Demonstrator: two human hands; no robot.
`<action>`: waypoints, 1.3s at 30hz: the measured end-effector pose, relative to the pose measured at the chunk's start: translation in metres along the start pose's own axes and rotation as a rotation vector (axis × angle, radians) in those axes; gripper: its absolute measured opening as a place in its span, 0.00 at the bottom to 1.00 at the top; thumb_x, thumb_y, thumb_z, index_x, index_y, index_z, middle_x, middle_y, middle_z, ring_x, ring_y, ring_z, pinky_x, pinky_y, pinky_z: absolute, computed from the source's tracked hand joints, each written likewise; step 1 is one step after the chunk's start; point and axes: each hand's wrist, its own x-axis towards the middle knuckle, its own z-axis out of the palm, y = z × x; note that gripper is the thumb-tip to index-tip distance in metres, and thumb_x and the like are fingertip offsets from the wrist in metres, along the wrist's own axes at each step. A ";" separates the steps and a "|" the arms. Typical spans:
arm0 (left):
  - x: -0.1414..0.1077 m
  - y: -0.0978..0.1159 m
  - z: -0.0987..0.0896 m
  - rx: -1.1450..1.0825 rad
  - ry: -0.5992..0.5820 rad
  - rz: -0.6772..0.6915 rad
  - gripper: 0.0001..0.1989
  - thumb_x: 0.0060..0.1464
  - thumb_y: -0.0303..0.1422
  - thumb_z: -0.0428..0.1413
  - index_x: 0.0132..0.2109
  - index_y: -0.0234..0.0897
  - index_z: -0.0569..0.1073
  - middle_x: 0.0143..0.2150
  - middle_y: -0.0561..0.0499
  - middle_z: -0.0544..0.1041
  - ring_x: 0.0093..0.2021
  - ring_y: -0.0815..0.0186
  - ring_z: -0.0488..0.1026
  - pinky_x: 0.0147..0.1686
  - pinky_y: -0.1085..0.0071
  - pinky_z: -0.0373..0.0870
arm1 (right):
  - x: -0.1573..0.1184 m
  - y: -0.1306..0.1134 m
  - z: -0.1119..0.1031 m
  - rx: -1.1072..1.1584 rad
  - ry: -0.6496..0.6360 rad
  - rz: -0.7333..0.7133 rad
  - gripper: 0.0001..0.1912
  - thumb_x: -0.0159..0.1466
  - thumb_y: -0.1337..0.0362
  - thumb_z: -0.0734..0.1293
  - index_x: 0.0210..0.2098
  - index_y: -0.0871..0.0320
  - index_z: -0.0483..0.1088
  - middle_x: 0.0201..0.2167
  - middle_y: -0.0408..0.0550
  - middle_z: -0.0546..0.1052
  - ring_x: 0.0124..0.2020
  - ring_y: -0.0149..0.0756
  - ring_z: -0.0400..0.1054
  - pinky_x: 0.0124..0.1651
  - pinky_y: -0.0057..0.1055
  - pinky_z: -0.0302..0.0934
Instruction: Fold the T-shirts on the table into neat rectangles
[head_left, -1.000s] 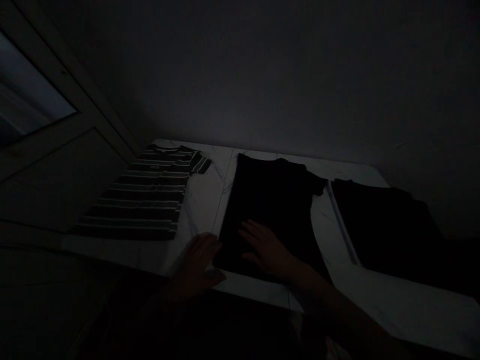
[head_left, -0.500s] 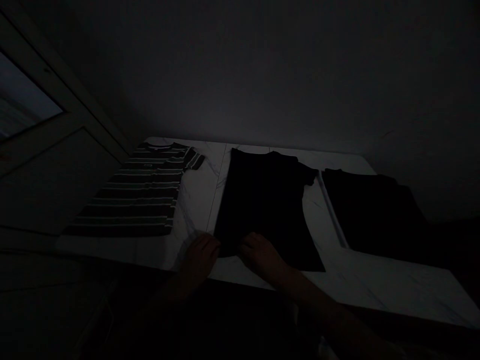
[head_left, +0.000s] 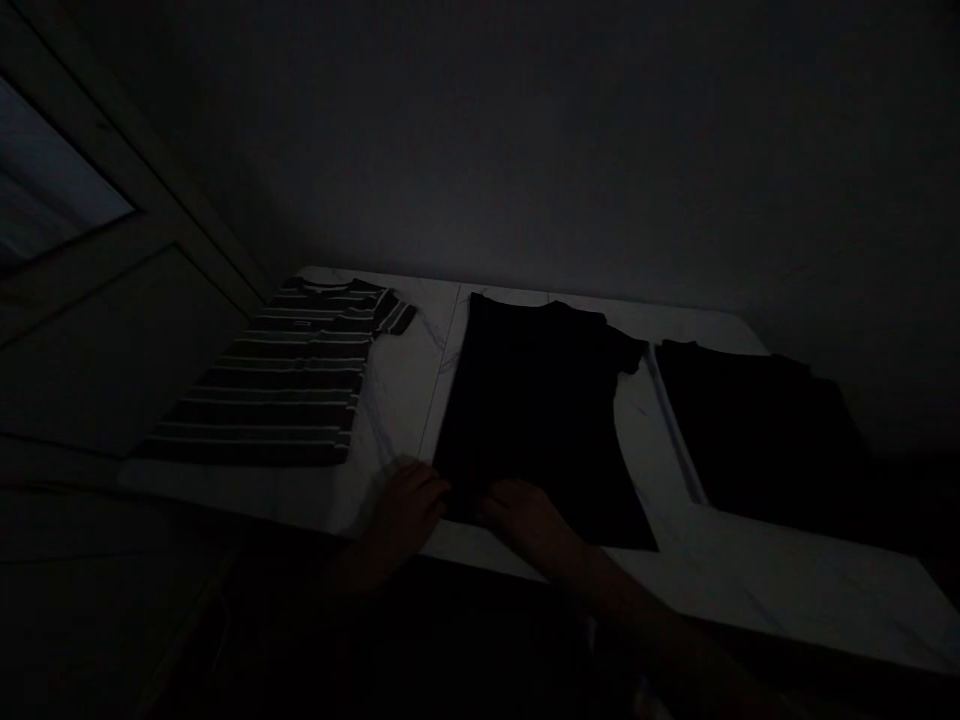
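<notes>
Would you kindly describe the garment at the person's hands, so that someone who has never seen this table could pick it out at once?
Three T-shirts lie flat across the white marbled table. Pick the plain dark middle T-shirt. Unlike the striped shirt on one side and the dark shirt on the other, it has the left hand and right hand at its hem.

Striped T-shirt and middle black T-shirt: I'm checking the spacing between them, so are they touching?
Apart. The head view shows the striped T-shirt separated from the middle black T-shirt by a strip of white veined tabletop.
</notes>
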 end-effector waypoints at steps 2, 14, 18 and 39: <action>0.002 -0.001 -0.004 -0.039 0.037 -0.032 0.14 0.57 0.21 0.52 0.46 0.40 0.75 0.42 0.49 0.78 0.44 0.61 0.74 0.46 0.61 0.74 | 0.002 -0.001 -0.004 0.001 -0.046 0.007 0.08 0.69 0.62 0.69 0.46 0.56 0.75 0.36 0.48 0.77 0.37 0.36 0.71 0.39 0.31 0.60; -0.004 0.002 -0.008 0.078 -0.079 0.059 0.11 0.58 0.35 0.62 0.48 0.40 0.76 0.44 0.47 0.77 0.45 0.58 0.73 0.45 0.59 0.73 | 0.000 -0.005 -0.015 0.039 -0.109 -0.076 0.16 0.68 0.72 0.67 0.53 0.52 0.74 0.38 0.47 0.78 0.39 0.34 0.72 0.40 0.30 0.62; -0.007 0.003 -0.010 0.072 -0.072 0.105 0.07 0.63 0.30 0.56 0.47 0.39 0.77 0.40 0.48 0.77 0.41 0.62 0.73 0.42 0.63 0.73 | -0.006 -0.004 -0.010 0.043 -0.024 -0.134 0.14 0.68 0.71 0.67 0.50 0.51 0.75 0.39 0.46 0.78 0.37 0.35 0.73 0.37 0.30 0.63; 0.012 0.013 0.005 0.143 -0.067 0.284 0.13 0.62 0.36 0.58 0.51 0.38 0.75 0.48 0.45 0.78 0.50 0.54 0.72 0.50 0.55 0.70 | -0.163 0.044 -0.028 -0.099 0.322 0.501 0.17 0.65 0.69 0.66 0.52 0.53 0.75 0.48 0.54 0.78 0.48 0.47 0.71 0.48 0.43 0.69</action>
